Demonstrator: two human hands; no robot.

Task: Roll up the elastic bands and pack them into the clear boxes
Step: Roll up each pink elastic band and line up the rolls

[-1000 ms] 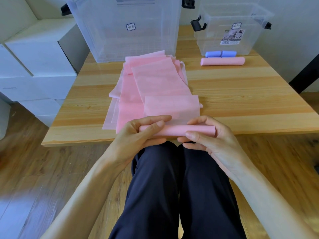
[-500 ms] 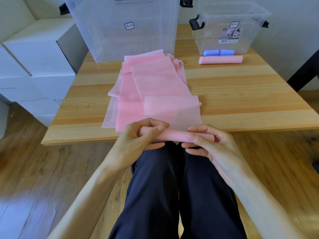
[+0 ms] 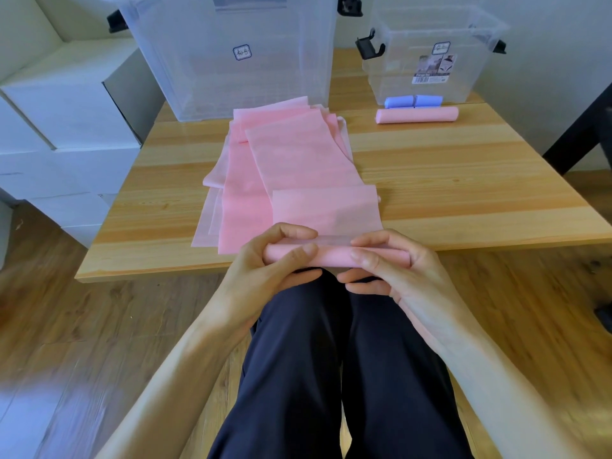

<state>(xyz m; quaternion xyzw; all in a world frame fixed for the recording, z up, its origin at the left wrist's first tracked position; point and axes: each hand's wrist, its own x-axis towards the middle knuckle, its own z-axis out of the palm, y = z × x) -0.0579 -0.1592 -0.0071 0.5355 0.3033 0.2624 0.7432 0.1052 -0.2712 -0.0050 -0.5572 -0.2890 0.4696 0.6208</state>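
Rolling is the step in hand: at the near edge of the table point(image 3: 463, 180) the left hand point(image 3: 265, 270) and the right hand point(image 3: 394, 270) each grasp one end of a pink roll point(image 3: 334, 255), thumbs on top and fingers curled round it, probably so that both ends wind evenly and the roll stays tight. The roll sits just over the table's near edge, above the person's dark trousers point(image 3: 331, 359), which lets the fingers pass under it. From the roll the unrolled length of the pink band point(image 3: 324, 210) runs away across the table and lies over a loose stack of further pink bands point(image 3: 251, 180) spread toward the far side; these appear to wait their turn. Nothing lies between the hands and the flat length, so the rolling path looks free. Toward the far right corner a finished pink roll point(image 3: 417, 114) lies on the table, and just behind it a blue roll point(image 3: 413, 101) lies against the small clear box point(image 3: 430, 34). The large clear box point(image 3: 231, 77) stands at the far edge, behind the stack. Neither finished roll seems packed yet. White cartons point(image 3: 66, 111) are piled on the floor left of the table.
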